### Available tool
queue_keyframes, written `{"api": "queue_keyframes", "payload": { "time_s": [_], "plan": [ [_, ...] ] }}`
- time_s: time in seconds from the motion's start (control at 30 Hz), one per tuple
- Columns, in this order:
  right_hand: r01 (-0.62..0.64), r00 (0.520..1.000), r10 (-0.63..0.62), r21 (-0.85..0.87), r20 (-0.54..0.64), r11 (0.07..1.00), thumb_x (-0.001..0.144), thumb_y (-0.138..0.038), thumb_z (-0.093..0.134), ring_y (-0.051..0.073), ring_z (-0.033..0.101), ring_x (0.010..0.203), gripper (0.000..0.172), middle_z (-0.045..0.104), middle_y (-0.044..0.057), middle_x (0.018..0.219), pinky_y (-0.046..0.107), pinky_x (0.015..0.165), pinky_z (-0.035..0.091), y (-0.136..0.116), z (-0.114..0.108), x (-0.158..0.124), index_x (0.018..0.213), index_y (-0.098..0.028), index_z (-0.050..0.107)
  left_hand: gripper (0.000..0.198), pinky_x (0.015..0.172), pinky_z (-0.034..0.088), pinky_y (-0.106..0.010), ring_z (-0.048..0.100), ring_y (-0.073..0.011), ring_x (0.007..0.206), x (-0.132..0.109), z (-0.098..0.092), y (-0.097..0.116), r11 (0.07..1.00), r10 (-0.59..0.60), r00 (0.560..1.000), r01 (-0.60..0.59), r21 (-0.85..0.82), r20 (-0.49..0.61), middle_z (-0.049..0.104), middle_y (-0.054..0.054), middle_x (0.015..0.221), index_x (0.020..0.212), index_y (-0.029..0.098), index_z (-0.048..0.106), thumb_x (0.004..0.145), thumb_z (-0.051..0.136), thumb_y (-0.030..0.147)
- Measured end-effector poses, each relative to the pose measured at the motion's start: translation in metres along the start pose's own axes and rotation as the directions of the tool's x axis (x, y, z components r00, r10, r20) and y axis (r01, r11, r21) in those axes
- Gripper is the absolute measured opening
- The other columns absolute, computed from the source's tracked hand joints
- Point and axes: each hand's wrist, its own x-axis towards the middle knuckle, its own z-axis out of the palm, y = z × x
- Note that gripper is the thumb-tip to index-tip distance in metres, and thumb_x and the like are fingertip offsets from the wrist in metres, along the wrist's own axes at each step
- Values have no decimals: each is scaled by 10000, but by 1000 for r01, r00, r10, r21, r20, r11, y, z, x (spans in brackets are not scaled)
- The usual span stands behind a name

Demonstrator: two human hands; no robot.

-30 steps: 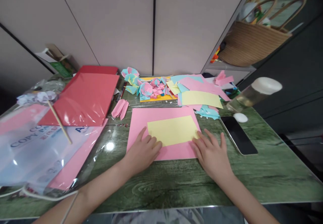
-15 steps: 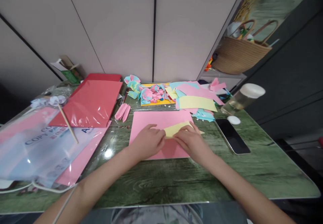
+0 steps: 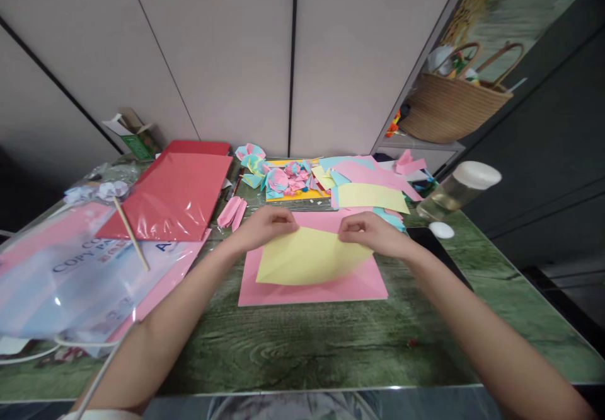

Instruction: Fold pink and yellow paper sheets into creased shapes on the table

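A yellow sheet of paper (image 3: 314, 257) hangs unfolded between my hands, over a flat pink sheet (image 3: 312, 294). My left hand (image 3: 270, 223) pinches its upper left edge, and my right hand (image 3: 363, 229) grips the upper right edge between thumb and fingers. The lower edge of the yellow sheet curves toward me. Behind the pink sheet are crumpled pink and blue paper flowers (image 3: 288, 179) on a yellow-orange piece, with a yellow strip (image 3: 371, 197) on cut paper to their right. A folded pink piece (image 3: 232, 212) lies near my left hand.
Red packs (image 3: 174, 196) and a plastic-wrapped paper pack (image 3: 89, 281) with a wooden stick (image 3: 131, 234) cover the left side. To the right are a dark phone (image 3: 437, 253), partly behind my right arm, a white-lidded bottle (image 3: 456, 190) and a white lid (image 3: 441, 229). A woven basket (image 3: 456, 106) stands behind.
The yellow paper was narrow and folded between my fingers; now it is opened into a wide sheet. My hands have moved apart and a little farther from me. The view has shifted slightly.
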Motion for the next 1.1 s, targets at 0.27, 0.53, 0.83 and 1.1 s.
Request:
{"api": "queue_keyframes", "payload": {
  "time_s": [0.27,0.53,0.83,1.1],
  "plan": [
    [-94,993,92,22,70,995,716,-321,549,145,567,624,176,604,-9,606,271,626,427,63,-21,-9,636,-181,619,267,517,320,-218,478,-113,572,3,-6,-39,998,-49,998,48,46,37,556,21,615,690,164,608,782,558,410],
    [-60,992,44,-130,-118,990,768,-345,543,186,596,759,213,681,37,819,320,708,438,73,-8,15,859,-197,666,181,645,372,-242,560,-156,721,14,6,-64,986,-38,999,43,164,-28,650,5,739,739,177,637,779,550,331],
    [96,995,-95,-108,16,989,736,-248,553,148,576,722,115,669,5,773,276,681,418,20,52,70,726,-204,659,231,660,390,-248,563,-158,749,6,12,-56,990,-46,998,50,134,-33,647,0,769,800,177,641,829,494,354],
    [-29,998,32,-44,54,999,685,-274,554,104,434,558,136,494,-39,568,240,527,309,36,30,63,590,-178,570,237,650,389,-241,552,-144,716,6,11,-61,995,-64,997,67,69,-47,631,6,738,789,172,628,826,514,376]
  ]
}}
